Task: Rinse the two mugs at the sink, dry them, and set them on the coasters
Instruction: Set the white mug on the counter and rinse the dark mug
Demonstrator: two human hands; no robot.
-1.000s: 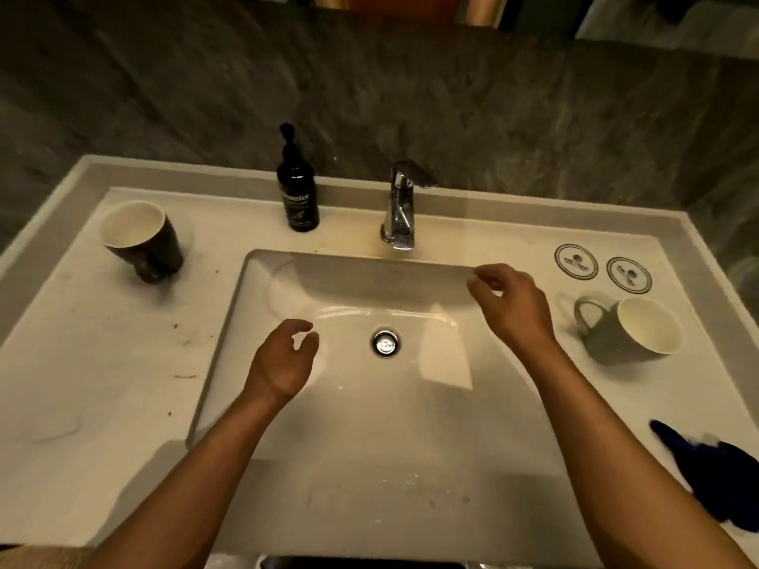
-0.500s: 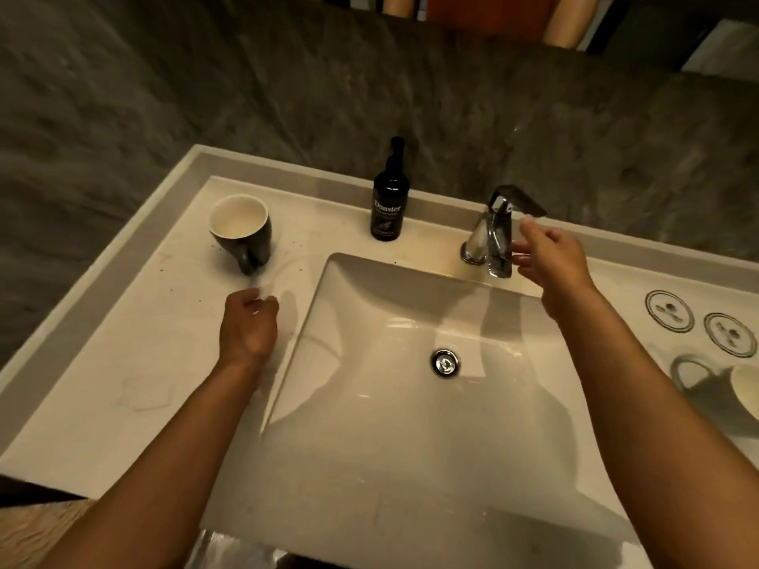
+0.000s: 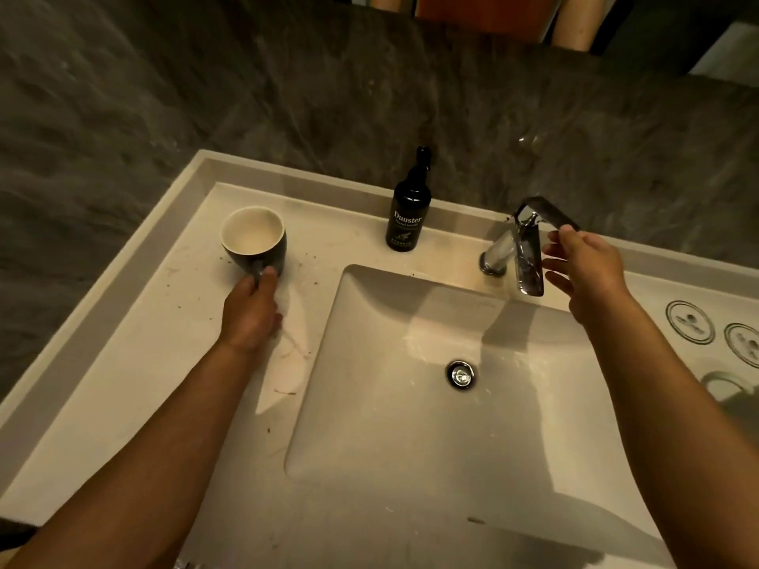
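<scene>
At the bench's far left corner, the left hand point(image 3: 251, 318) meets the black mug point(image 3: 254, 240); the right hand point(image 3: 585, 266) reaches the tap lever point(image 3: 548, 213).

Left fingers curl at the mug's base, grip unclear; right fingers spread loosely, thumb on the lever. A half-made grasp could tip the mug or knock it against the basin point(image 3: 369, 404) rim. Dunster soap bottle point(image 3: 408, 207) stands clear behind. Two coasters point(image 3: 691, 322) and the grey mug point(image 3: 735, 394) sit at the right edge.
</scene>
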